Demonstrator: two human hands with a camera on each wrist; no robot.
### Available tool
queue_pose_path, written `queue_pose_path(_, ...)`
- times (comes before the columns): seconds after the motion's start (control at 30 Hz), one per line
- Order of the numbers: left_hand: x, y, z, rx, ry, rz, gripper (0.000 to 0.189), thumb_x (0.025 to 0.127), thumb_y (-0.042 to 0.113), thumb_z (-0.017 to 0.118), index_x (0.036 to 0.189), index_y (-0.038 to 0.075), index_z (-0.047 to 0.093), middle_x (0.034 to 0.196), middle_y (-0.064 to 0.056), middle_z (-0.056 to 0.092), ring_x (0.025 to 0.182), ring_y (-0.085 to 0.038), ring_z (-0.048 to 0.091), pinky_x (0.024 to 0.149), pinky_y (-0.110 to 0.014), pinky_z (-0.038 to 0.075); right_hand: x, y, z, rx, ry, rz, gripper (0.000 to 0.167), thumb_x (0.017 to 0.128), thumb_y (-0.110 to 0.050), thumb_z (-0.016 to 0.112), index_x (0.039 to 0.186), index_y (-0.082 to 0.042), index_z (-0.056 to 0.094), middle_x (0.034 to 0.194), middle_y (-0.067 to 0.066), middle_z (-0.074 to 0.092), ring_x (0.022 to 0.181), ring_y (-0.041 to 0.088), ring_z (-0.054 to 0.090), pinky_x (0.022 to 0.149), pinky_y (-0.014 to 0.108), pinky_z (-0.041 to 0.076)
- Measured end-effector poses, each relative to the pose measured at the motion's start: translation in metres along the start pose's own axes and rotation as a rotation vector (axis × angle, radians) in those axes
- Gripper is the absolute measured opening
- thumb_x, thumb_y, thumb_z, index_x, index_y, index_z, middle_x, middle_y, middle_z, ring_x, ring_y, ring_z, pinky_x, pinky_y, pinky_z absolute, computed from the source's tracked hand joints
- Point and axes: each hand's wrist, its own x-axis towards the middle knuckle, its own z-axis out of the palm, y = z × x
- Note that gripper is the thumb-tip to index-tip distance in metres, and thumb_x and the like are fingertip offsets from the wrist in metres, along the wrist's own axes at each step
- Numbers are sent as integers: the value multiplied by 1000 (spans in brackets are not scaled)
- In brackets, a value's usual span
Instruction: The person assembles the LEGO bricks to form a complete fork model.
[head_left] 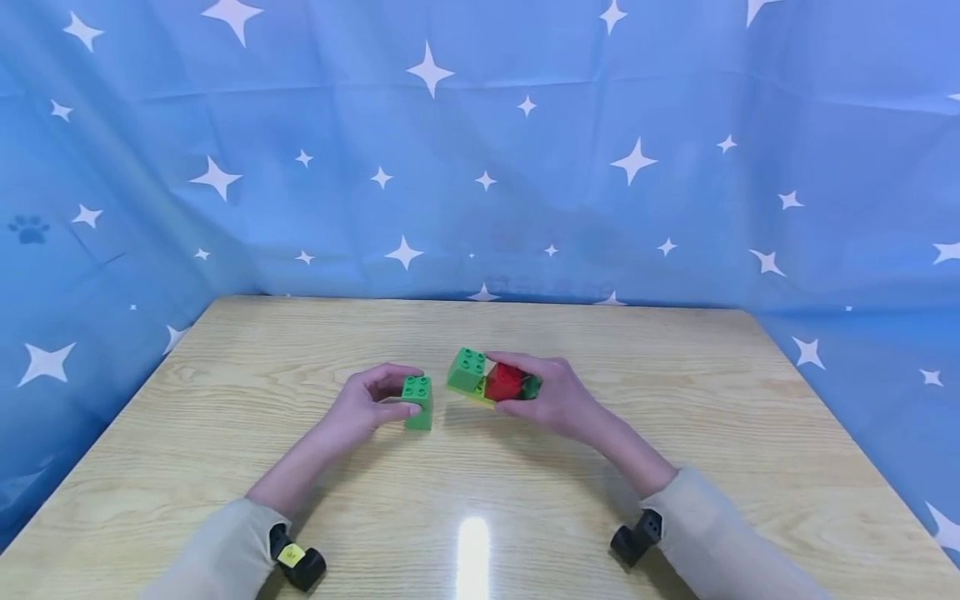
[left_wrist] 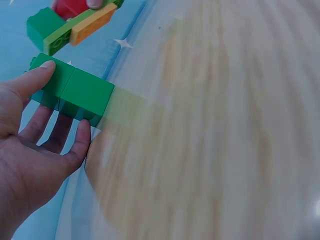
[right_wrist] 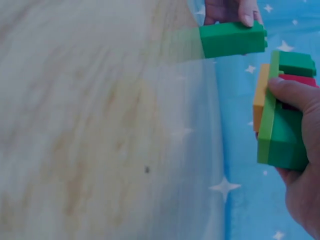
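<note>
Near the middle of the table my left hand (head_left: pixel 367 402) grips a stack of two green toy bricks (head_left: pixel 417 403) between thumb and fingers. In the left wrist view the seam between the two green bricks (left_wrist: pixel 82 90) shows, and the stack's lower end meets the table. To its right, my right hand (head_left: pixel 553 397) holds a toy-brick assembly (right_wrist: pixel 270 115) above the table. It has a light green plate with green bricks and a red brick (head_left: pixel 503 382) on one side, and an orange brick (right_wrist: pixel 260 97) on the other. A gap separates the assembly from the green stack.
The wood-grain table (head_left: pixel 570 517) spreads around both hands. Behind it and along its sides hangs a blue cloth (head_left: pixel 480 208) with white stars. A black wrist camera (head_left: pixel 296 560) sits at the left sleeve, another black wrist camera (head_left: pixel 636 537) at the right.
</note>
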Motion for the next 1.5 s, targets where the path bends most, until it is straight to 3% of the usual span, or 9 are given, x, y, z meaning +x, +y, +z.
queue_pose_path(0.37, 19, 5, 21, -35, -13, -10, 51, 86, 5, 80, 134, 5, 64, 121, -12, 68, 115, -29, 63, 94, -36, 54, 5, -4, -12, 8, 37, -37, 66, 79, -2, 88, 140, -3, 62, 116, 16, 73, 95, 23, 70, 75, 33, 59)
queue_pose_path(0.73, 24, 9, 36, -65, -2, -33, 53, 85, 1, 80, 136, 1, 63, 121, -14, 69, 117, -31, 63, 95, -37, 55, 8, -8, -11, 25, 92, -82, 64, 79, -1, 87, 138, 0, 62, 118, 18, 72, 97, 27, 70, 76, 34, 60)
queue_pose_path(1.23, 28, 11, 54, -56, -50, 19, 41, 86, 3, 80, 125, 2, 69, 112, -10, 72, 114, -29, 65, 96, -40, 54, 12, -15, -10, 50, 89, -113, 66, 77, 1, 88, 138, 1, 61, 117, 16, 72, 97, 25, 70, 75, 32, 60)
queue_pose_path(1.5, 29, 13, 58, -81, -71, 19, 49, 85, 4, 82, 131, 4, 65, 126, -13, 68, 123, -34, 60, 100, -43, 52, 12, -17, -8, 59, 75, -99, 65, 79, 1, 87, 139, 1, 61, 119, 17, 72, 98, 26, 71, 76, 32, 60)
